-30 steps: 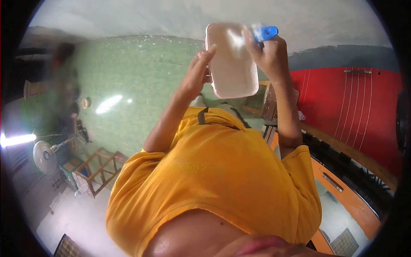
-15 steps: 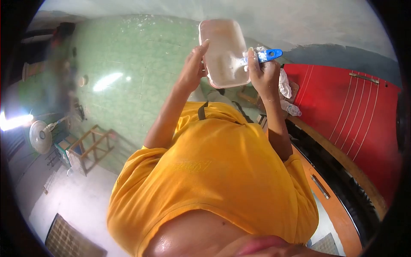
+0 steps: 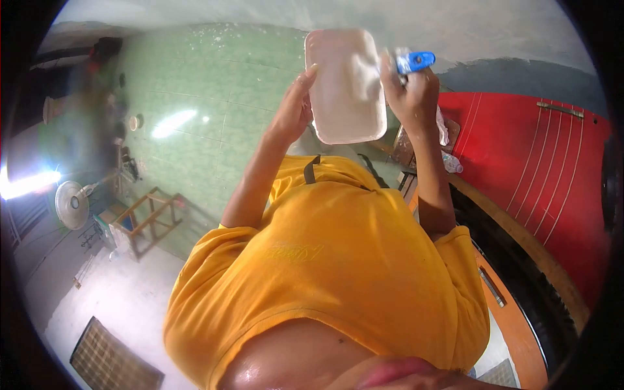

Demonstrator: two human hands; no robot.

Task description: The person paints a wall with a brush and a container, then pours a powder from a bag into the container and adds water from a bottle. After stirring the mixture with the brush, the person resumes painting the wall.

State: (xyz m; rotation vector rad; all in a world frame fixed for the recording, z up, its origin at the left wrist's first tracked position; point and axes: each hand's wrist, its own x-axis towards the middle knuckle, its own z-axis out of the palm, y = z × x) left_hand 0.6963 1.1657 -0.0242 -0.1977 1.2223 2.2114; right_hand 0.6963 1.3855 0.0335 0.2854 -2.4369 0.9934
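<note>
My left hand (image 3: 298,104) grips the left edge of a shallow whitish rectangular tray (image 3: 335,97), its thumb over the rim. In my right hand (image 3: 413,94) is a brush-like tool with a blue handle (image 3: 416,62), the handle end pointing right and smeared with white. The tool's working end, blurred and coated white, lies over the upper right part of the tray. A thin whitish film covers the tray's inside.
A red panel (image 3: 520,143) and an orange cabinet front (image 3: 513,325) are at the right, with a plastic bottle (image 3: 452,162) beside the panel. A wooden frame stool (image 3: 149,218) and a fan (image 3: 72,205) stand left. The wall (image 3: 455,32) is ahead.
My right hand has moved up and slightly right with the blue-handled tool, whose working end has shifted from the tray's lower right toward its upper right. The tray sits slightly straighter.
</note>
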